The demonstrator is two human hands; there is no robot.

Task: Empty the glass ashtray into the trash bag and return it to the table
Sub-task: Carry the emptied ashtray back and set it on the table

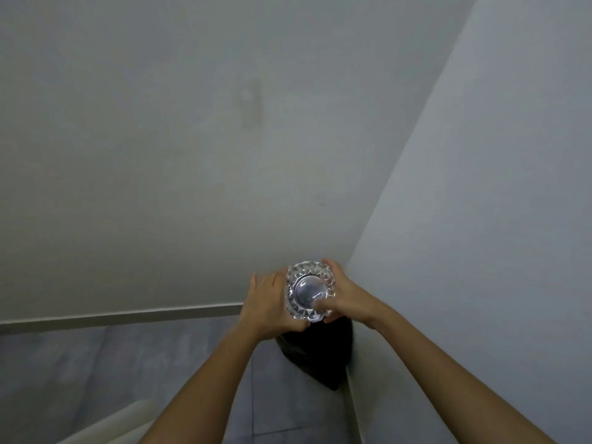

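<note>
The cut-glass ashtray (309, 291) is held up in the air in the corner of the room, its round base facing me, tipped over. My left hand (267, 302) grips its left side and my right hand (347, 298) grips its right side, thumb across the lower edge. Directly below the ashtray, on the floor in the corner, lies the black trash bag (317, 354), partly hidden by my hands. I cannot tell what is in the ashtray.
Two pale walls meet in a corner just behind the bag, with a skirting board (128, 317) along the left wall. Grey floor tiles (112, 363) spread to the left. A pale object edge (105, 427) shows at the bottom left.
</note>
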